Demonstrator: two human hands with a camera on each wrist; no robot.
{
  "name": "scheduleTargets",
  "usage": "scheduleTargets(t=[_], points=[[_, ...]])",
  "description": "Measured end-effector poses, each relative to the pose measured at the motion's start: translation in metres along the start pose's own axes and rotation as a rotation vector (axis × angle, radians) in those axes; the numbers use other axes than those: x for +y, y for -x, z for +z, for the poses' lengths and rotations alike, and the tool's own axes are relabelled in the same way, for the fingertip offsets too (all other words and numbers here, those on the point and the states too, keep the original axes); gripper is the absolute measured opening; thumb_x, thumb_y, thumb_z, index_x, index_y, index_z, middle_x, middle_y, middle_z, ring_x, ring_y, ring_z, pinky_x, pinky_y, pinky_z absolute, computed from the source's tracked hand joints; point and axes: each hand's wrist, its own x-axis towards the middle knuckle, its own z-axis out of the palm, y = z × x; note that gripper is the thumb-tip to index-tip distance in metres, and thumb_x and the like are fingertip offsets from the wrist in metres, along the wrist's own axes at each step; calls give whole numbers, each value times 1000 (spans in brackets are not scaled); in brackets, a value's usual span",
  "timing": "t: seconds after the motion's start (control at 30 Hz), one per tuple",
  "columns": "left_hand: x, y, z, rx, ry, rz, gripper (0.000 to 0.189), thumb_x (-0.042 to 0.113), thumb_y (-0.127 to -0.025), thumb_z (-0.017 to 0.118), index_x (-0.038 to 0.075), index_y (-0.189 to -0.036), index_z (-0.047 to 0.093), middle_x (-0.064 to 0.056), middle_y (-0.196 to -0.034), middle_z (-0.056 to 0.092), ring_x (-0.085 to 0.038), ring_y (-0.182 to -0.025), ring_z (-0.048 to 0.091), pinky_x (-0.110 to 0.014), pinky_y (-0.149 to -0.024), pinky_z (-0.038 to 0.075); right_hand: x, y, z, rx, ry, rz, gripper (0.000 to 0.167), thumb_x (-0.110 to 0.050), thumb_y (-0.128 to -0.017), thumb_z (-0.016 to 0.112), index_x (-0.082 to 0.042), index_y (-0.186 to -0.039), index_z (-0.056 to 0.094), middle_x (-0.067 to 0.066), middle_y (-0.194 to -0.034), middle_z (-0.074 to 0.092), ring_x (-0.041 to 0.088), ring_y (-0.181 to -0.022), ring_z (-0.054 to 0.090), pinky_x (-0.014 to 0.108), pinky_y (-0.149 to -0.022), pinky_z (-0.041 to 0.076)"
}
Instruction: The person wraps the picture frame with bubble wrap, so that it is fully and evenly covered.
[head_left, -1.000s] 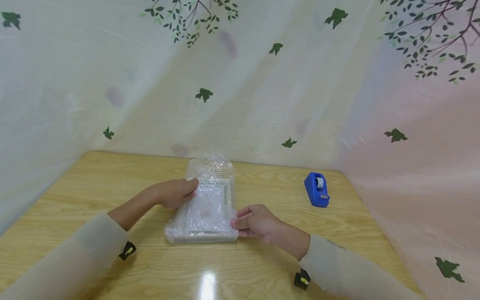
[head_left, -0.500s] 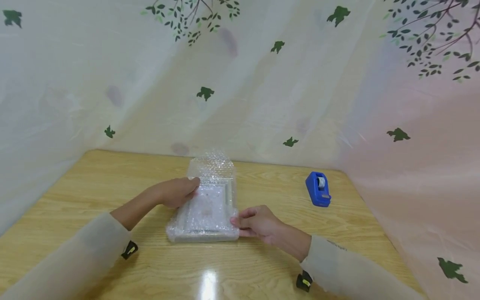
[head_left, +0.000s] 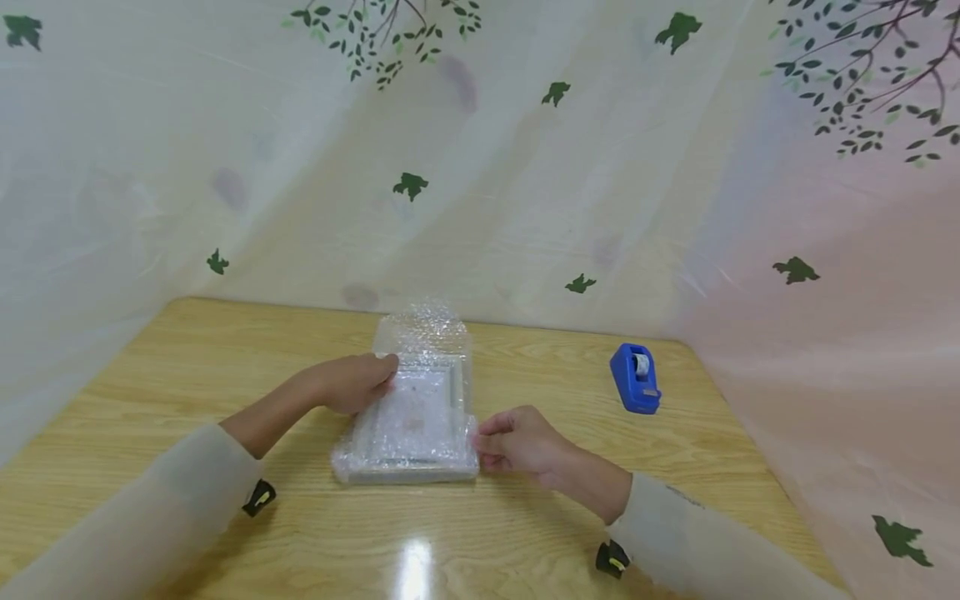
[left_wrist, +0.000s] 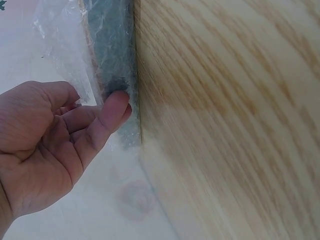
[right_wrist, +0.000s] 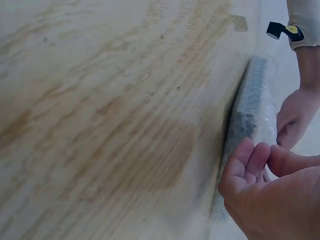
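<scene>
A picture frame [head_left: 420, 417] lies flat on the table, wrapped in clear bubble wrap [head_left: 424, 329] that extends loosely beyond its far end. My left hand [head_left: 348, 385] grips the package's left side, thumb on top and fingers at the edge. In the left wrist view the left hand [left_wrist: 55, 130] has its fingertips against the wrapped side. At the near right corner, my right hand [head_left: 525, 446] pinches the edge of the bubble wrap. The right wrist view shows the right hand [right_wrist: 270, 185] with thumb and fingertips together beside the wrapped edge; the pinched bit is mostly hidden.
A blue tape dispenser [head_left: 636, 379] with a roll of tape stands on the right of the wooden table [head_left: 225, 350]. Behind the table hangs a pale sheet [head_left: 480, 208] printed with leaves and birds. Black wrist devices [head_left: 259, 497] sit under both sleeves.
My right hand has shifted slightly right, its fingertips moving from on top of the wrap to its right edge. The left hand and the package stay nearly in place.
</scene>
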Motion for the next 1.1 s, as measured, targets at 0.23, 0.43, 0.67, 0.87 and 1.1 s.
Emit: scheduleTargets(t=[0.23, 0.43, 0.67, 0.87, 1.1], points=[[-1, 1, 1, -22, 25, -17, 5, 5, -107, 43, 4, -103, 47, -2, -73, 47, -15, -65, 45, -34, -64, 44, 6, -7, 0, -9, 23, 56, 7, 1, -94, 70, 5, -99, 67, 8, -82, 68, 15, -69, 63, 30, -67, 60], [0, 2, 1, -3, 8, -20, 6, 5, -106, 45, 5, -101, 48, -2, -74, 48, -16, -66, 46, -34, -65, 44, 5, -8, -1, 33, 103, -19, 9, 1, -89, 75, 3, -91, 67, 7, -78, 70, 15, -66, 63, 27, -61, 58], [5, 2, 1, 20, 16, -18, 10, 3, -105, 47, 7, -96, 49, -1, -72, 48, -15, -66, 45, -32, -64, 43, 2, 0, 2, 99, 657, -524, 4, -4, -91, 76, -3, -88, 73, 0, -78, 70, 8, -68, 59, 22, -60, 51], [5, 2, 0, 17, 31, -23, 12, 3, -105, 47, 7, -94, 50, -1, -73, 49, -15, -66, 45, -31, -65, 42, 2, 3, 3, 57, 1087, -970, 17, -15, -94, 76, -5, -106, 74, 3, -98, 71, 15, -90, 64, 25, -79, 55], [2, 0, 3, 30, 8, -26, 11, 4, -104, 49, 8, -94, 51, -1, -74, 51, -15, -67, 48, -32, -65, 45, 4, -5, 9, -86, 1536, -1278, 54, -44, -99, 66, -11, -141, 60, 8, -137, 64, 24, -126, 59, 35, -107, 48]])
